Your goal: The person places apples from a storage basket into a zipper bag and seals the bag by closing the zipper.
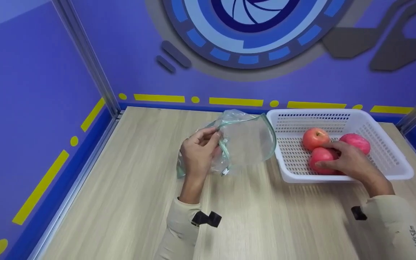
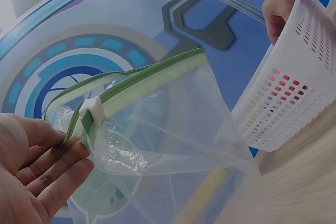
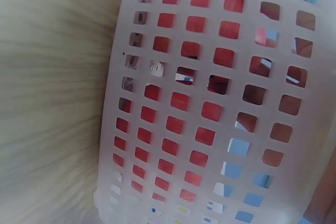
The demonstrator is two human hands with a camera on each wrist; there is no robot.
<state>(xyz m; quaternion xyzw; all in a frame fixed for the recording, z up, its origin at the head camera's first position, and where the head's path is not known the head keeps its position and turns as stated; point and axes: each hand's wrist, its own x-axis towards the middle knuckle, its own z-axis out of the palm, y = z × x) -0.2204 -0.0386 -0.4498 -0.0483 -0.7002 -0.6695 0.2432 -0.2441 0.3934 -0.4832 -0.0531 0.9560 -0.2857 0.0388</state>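
My left hand (image 1: 198,153) pinches the green-edged rim of a clear zipper bag (image 1: 247,144) between thumb and fingers. In the left wrist view a white slider (image 2: 92,110) sits on the bag's green zip strip (image 2: 152,80), and the bag's mouth stands apart. Reaching into the white basket, my right hand (image 1: 350,160) grips a red apple (image 1: 320,159), thumb on the near side and fingers over the top. Behind it lies a red-yellow apple (image 1: 315,138), and a pinker fruit (image 1: 358,143) is to the right, partly hidden by the hand.
The white perforated basket (image 1: 392,151) stands on the right of the wooden table (image 1: 139,173), close beside the bag. Its side wall (image 3: 210,93) fills much of the right wrist view, red fruit showing through the holes. Blue-purple panels (image 1: 128,47) rise behind and at both sides.
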